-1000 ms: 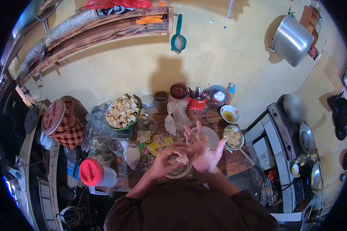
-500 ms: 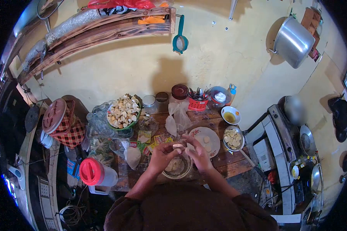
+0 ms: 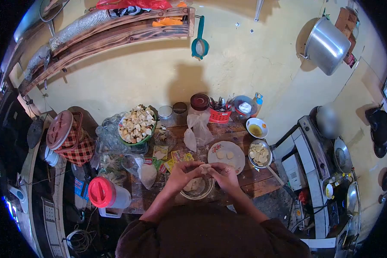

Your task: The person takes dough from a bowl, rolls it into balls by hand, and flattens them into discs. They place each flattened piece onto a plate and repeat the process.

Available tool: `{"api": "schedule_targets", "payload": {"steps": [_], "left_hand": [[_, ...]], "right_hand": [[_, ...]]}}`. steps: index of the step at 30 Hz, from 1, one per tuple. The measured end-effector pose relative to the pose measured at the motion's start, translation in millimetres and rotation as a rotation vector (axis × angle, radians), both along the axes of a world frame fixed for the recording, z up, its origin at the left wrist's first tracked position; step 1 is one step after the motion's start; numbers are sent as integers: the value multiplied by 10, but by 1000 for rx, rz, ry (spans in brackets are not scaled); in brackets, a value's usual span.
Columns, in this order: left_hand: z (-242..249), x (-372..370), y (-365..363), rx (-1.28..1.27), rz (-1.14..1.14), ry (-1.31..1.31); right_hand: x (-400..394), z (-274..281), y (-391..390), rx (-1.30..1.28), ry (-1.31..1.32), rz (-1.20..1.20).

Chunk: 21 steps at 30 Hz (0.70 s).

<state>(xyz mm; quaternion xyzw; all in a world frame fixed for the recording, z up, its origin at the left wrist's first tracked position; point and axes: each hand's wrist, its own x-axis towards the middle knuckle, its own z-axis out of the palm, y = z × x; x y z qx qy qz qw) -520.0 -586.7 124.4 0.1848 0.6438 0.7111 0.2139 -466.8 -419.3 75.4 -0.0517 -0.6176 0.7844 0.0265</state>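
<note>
A small pale piece of dough (image 3: 205, 168) is pinched between the fingertips of my left hand (image 3: 183, 174) and my right hand (image 3: 225, 175). Both hands meet over a bowl (image 3: 197, 198) that holds more dough (image 3: 194, 185). Just beyond my right hand lies a patterned white plate (image 3: 239, 164) with several flat round dough pieces (image 3: 230, 155) on it. To its right, a pan (image 3: 259, 165) is filled with pale slices or rounds.
Seasoning packets (image 3: 179, 157) and a bag of white powder (image 3: 147, 175) lie left of the hands. Farther back are a bowl of chopped pieces (image 3: 137, 124), a red cutlery basket (image 3: 219, 116) and a bowl of yellow liquid (image 3: 256, 130). A red-lidded jug (image 3: 102, 192) stands at the left.
My right hand has come in toward my left, and its raised fingers have closed on the dough piece. More of the patterned plate now shows.
</note>
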Motion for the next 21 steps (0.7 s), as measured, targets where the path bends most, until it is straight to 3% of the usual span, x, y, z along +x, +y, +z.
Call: {"api": "schedule_targets", "payload": {"steps": [3,6,8,14,18,21], "left_hand": [[-157,-42,13,11,13,-67],[-342,-84,33,-138,39,-1],[-407,-81,45,-43,40,-44],[-347,-61,38,-87,-38,18],[-301,-66,12,-165,-79,-2],[-271,-48,20,-82,-75,-82]], "right_hand": [[20,60,-2,13,-49,-20],[27,38,-34,-62,-22,-44],[31,34,-30,111,-57,-29],[43,38,-12,-57,-49,-69],[36,-36,21,17,-67,-56],[33,-64,35,95,-62,-59]]}}
